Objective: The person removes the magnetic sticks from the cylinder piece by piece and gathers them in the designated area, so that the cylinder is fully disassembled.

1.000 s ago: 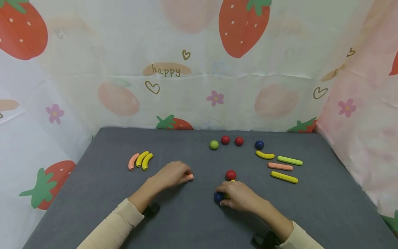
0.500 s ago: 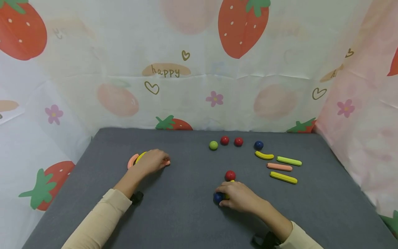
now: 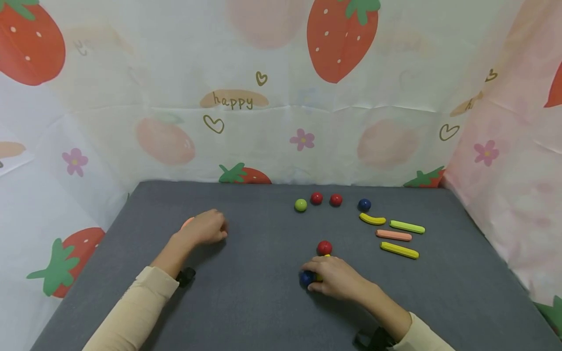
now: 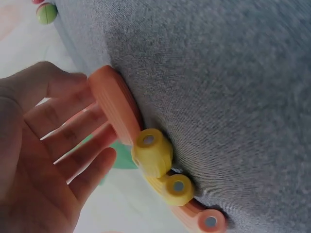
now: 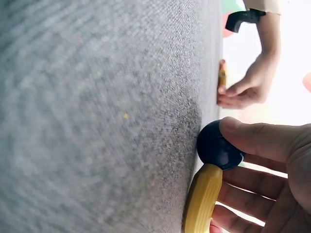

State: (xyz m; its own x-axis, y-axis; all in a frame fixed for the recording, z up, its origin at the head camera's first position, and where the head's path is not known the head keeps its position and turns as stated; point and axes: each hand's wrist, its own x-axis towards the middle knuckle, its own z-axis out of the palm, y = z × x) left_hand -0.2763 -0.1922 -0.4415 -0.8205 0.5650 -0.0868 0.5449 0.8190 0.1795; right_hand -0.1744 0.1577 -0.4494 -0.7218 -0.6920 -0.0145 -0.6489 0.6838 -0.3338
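Observation:
In the head view my left hand [image 3: 203, 228] is at the left of the table, over the row of curved sticks. In the left wrist view its thumb and fingers pinch a curved orange magnetic stick [image 4: 114, 104]. That piece lies against two yellow curved sticks [image 4: 153, 154], with another orange curved stick [image 4: 210, 221] beyond them. My right hand [image 3: 335, 278] holds a dark blue ball [image 5: 218, 145] between thumb and fingers on the table. A yellow stick [image 5: 203, 201] touches the ball, and a red ball [image 3: 324, 247] sits at its far end. The right hand covers most of that stick in the head view.
At the back are a green ball [image 3: 300, 205], two red balls [image 3: 316, 198] and another blue ball [image 3: 364, 204]. A curved yellow stick [image 3: 372, 219] and straight green [image 3: 407, 226], orange [image 3: 393, 235] and yellow sticks [image 3: 399, 250] lie at right. Printed cloth [image 3: 263, 136] hangs behind the table.
My left hand has carried the orange curved stick from mid-table leftward to the other curved sticks, now covering most of them in the head view. My right hand has stayed in place.

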